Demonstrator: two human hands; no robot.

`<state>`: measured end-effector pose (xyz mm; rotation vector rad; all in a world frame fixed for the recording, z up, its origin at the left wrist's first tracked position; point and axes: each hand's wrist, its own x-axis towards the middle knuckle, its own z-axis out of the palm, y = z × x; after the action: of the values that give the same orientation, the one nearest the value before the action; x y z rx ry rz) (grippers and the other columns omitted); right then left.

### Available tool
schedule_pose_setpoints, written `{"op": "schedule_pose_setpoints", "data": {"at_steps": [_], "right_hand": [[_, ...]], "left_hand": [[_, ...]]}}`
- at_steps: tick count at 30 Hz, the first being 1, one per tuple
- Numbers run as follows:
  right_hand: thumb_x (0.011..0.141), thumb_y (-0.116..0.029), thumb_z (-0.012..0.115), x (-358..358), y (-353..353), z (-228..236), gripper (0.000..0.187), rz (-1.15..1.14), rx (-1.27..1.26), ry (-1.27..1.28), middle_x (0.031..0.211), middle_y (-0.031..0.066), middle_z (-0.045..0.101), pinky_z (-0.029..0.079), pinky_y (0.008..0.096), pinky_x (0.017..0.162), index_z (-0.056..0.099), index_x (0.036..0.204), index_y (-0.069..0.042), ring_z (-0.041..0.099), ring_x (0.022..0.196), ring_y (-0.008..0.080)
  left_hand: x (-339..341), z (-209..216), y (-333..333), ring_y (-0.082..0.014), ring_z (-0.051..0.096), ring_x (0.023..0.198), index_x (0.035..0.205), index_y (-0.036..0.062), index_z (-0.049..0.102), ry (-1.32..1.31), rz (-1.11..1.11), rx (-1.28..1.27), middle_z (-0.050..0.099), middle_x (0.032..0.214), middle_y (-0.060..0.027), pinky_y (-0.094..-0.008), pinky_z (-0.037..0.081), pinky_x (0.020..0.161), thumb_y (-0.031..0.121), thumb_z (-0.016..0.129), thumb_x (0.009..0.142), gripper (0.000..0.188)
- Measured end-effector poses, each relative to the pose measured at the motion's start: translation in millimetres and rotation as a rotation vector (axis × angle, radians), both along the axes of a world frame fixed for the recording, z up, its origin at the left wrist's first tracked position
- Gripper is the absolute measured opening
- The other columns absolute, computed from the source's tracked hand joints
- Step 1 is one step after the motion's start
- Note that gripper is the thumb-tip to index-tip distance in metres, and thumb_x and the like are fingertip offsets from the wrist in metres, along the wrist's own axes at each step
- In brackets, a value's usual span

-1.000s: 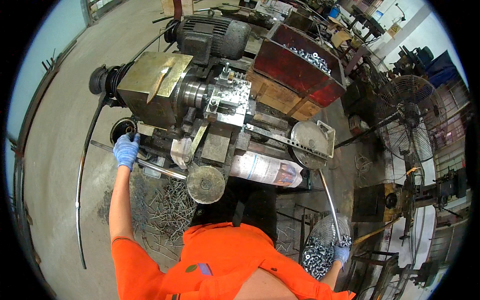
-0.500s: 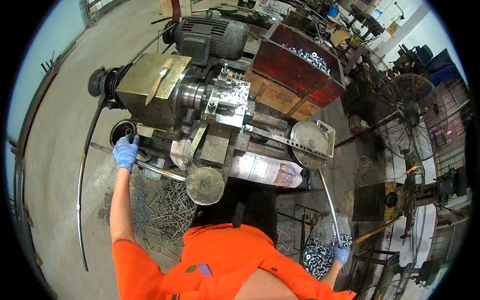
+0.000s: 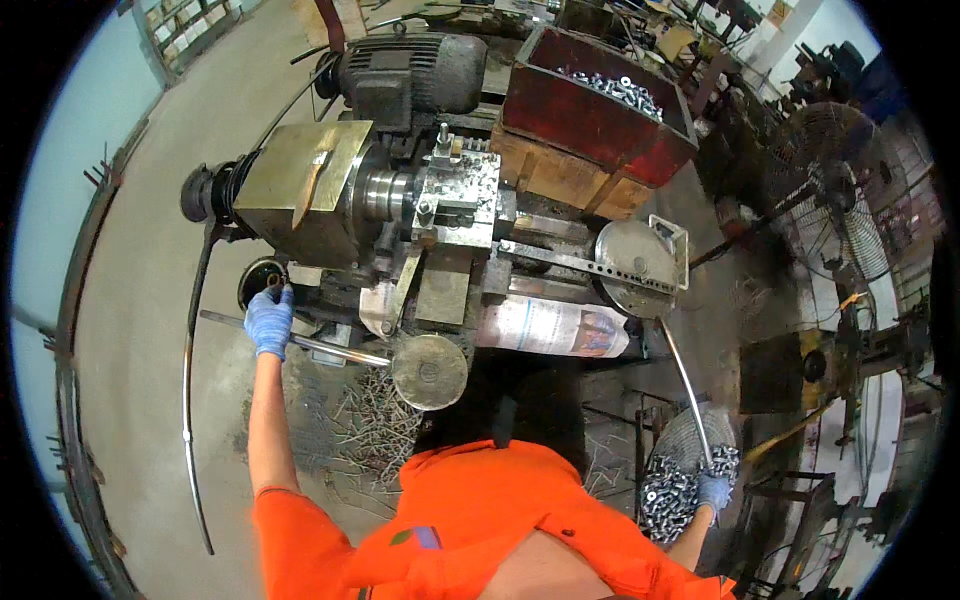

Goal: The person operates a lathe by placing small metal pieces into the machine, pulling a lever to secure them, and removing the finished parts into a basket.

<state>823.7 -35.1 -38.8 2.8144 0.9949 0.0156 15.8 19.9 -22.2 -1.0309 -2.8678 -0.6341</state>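
Observation:
My left hand point(image 3: 268, 322), in a blue-grey knit glove, is at the near rim of a round black cup point(image 3: 247, 283) on the left of the machine. Its fingers are bent together at the cup; what they pinch, if anything, is too small to make out. Low on the right, my right hand point(image 3: 713, 490), gloved alike, is closed round the lower end of a long metal lever point(image 3: 684, 377). This lever slants down from beside a round metal disc point(image 3: 632, 262). Beneath it a wire mesh basket point(image 3: 690, 432) holds many shiny bolt-like metal parts point(image 3: 668, 500).
Before me stands a machine with a steel clamping block point(image 3: 455, 200), a brass-coloured cover point(image 3: 270, 175) with a brush point(image 3: 312, 185), and a motor point(image 3: 440, 72). A red bin point(image 3: 590, 120) of metal parts sits behind. Thin rods point(image 3: 375, 425) litter the floor. A fan point(image 3: 835, 170) stands right.
The whole view has shifted, so the machine and both hands appear farther right. My left hand stays at the black cup and my right hand on the lever.

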Motion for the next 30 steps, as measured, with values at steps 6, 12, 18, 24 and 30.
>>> {"op": "schedule_pose_setpoints", "data": {"at_steps": [6, 12, 18, 24, 30], "right_hand": [[0.067, -0.049, 0.064, 69, -18, -62, 0.055, -0.03, 0.021, -0.062, 0.102, 0.0235, 0.062, 0.046, 0.0419, 0.086, 0.066, 0.096, -0.002, 0.059, 0.096, 0.0374], [0.068, -0.048, 0.064, 57, -15, -52, 0.053, 0.014, 0.01, -0.067, 0.103, 0.021, 0.062, 0.046, 0.0407, 0.087, 0.066, 0.1, -0.005, 0.059, 0.097, 0.0375], [0.068, -0.046, 0.067, 13, -3, -6, 0.051, 0.028, -0.02, 0.059, 0.098, 0.0175, 0.065, 0.045, 0.0406, 0.088, 0.066, 0.1, -0.007, 0.061, 0.092, 0.0342], [0.068, -0.044, 0.067, -48, 57, -27, 0.051, 0.273, 0.13, -0.156, 0.101, 0.0158, 0.063, 0.04, 0.0437, 0.09, 0.063, 0.109, -0.013, 0.056, 0.099, 0.0357], [0.072, -0.043, 0.059, -74, 134, 8, 0.046, 0.466, -0.021, -0.143, 0.111, 0.0148, 0.058, 0.033, 0.0477, 0.096, 0.062, 0.111, -0.017, 0.049, 0.11, 0.0342]], "left_hand": [[-1, 1, 4, -0.0301, 0.063, 0.084, 0.095, 0.0096, 0.068, 0.017, -0.032, -0.023, 0.066, 0.091, -0.0124, -0.0384, 0.049, 0.075, 0.041, 0.058, 0.082, 0.036], [-1, 0, 2, -0.0303, 0.063, 0.084, 0.094, 0.01, 0.069, 0.034, -0.033, 0.0, 0.066, 0.092, -0.012, -0.0389, 0.049, 0.075, 0.041, 0.057, 0.082, 0.036], [-4, -9, 3, -0.03, 0.063, 0.084, 0.093, 0.0101, 0.069, 0.03, -0.014, -0.014, 0.066, 0.091, -0.0119, -0.0387, 0.049, 0.075, 0.041, 0.057, 0.082, 0.035], [1, -3, 2, -0.0305, 0.064, 0.082, 0.093, 0.0087, 0.069, 0.068, -0.036, -0.023, 0.067, 0.089, -0.0131, -0.0389, 0.049, 0.073, 0.041, 0.057, 0.082, 0.036], [-1, -10, 3, -0.031, 0.064, 0.08, 0.091, 0.0091, 0.069, 0.023, 0.012, 0.008, 0.066, 0.085, -0.0144, -0.04, 0.048, 0.071, 0.039, 0.057, 0.082, 0.033]]}}
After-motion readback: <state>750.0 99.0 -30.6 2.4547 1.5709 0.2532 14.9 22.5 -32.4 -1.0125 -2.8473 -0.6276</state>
